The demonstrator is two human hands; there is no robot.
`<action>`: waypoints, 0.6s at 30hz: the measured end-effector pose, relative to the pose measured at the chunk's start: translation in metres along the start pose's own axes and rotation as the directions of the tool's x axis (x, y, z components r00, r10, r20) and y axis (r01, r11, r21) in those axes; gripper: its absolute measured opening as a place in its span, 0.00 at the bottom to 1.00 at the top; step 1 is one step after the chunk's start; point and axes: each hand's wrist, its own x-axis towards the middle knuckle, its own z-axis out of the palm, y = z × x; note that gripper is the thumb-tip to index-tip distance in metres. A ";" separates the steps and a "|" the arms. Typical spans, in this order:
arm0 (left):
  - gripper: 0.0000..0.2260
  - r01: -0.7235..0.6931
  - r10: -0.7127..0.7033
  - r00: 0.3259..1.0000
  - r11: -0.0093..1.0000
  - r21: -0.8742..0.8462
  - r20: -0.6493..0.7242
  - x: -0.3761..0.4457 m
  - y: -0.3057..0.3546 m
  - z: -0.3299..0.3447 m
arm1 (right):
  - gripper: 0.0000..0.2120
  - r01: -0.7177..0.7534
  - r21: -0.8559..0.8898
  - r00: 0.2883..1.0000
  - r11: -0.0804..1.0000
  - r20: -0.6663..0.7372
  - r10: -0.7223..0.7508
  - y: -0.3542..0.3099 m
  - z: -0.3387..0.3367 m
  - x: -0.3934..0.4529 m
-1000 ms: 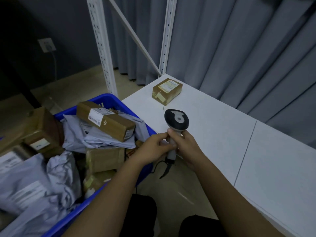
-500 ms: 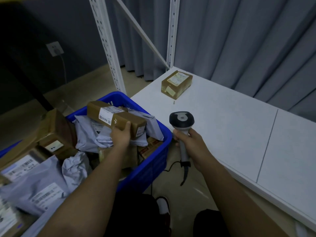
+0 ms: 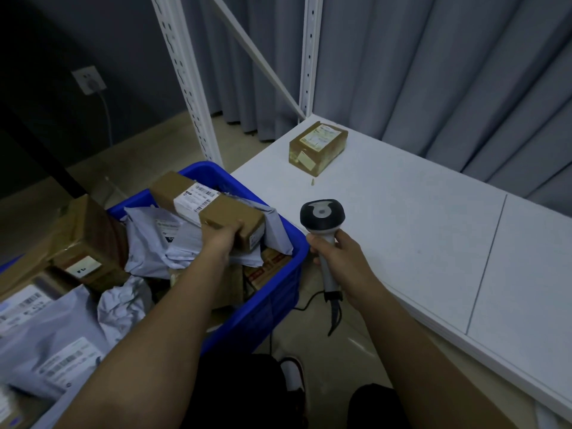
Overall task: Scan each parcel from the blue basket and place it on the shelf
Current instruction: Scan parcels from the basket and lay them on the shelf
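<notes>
Head view: the left hand (image 3: 221, 239), which a second ago was at the scanner (image 3: 322, 218), now grips the long brown parcel (image 3: 213, 209) atop the blue basket (image 3: 278, 274), left of the scanner. The right hand (image 3: 343, 261) holds the scanner's handle. Scanning likely comes next; one parcel (image 3: 318, 147) already sits on the shelf (image 3: 433, 227).

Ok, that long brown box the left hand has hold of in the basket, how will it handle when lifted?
The long brown box looks like stiff cardboard, so it should probably keep its shape. The left hand grips one end only, so the far end may dip. It rests on loose grey mailer bags, which may shift as it leaves.
</notes>
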 end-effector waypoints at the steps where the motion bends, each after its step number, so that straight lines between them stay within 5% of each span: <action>1: 0.34 -0.001 0.002 0.998 1.000 -0.018 0.056 -0.003 -0.001 -0.002 | 0.11 0.002 0.000 1.000 1.000 0.003 -0.002 -0.001 0.000 -0.002; 5: 0.35 -0.034 0.047 0.976 0.997 -0.063 0.210 -0.020 -0.007 -0.005 | 0.05 0.014 -0.014 1.000 1.000 0.011 -0.014 -0.005 0.002 -0.010; 9: 0.36 -0.067 0.087 0.971 0.993 -0.094 0.224 -0.031 -0.009 -0.001 | 0.07 0.021 -0.011 1.000 1.000 0.019 -0.021 -0.008 0.001 -0.018; 15: 0.42 0.139 -0.089 0.954 0.978 -0.157 0.287 -0.041 -0.004 -0.009 | 0.08 -0.005 -0.011 1.000 1.000 0.026 0.006 -0.016 -0.007 -0.023; 18: 0.43 0.037 -0.002 0.952 0.993 -0.108 0.305 -0.051 0.001 -0.013 | 0.03 -0.027 -0.009 0.998 1.000 0.064 0.027 -0.021 -0.011 -0.024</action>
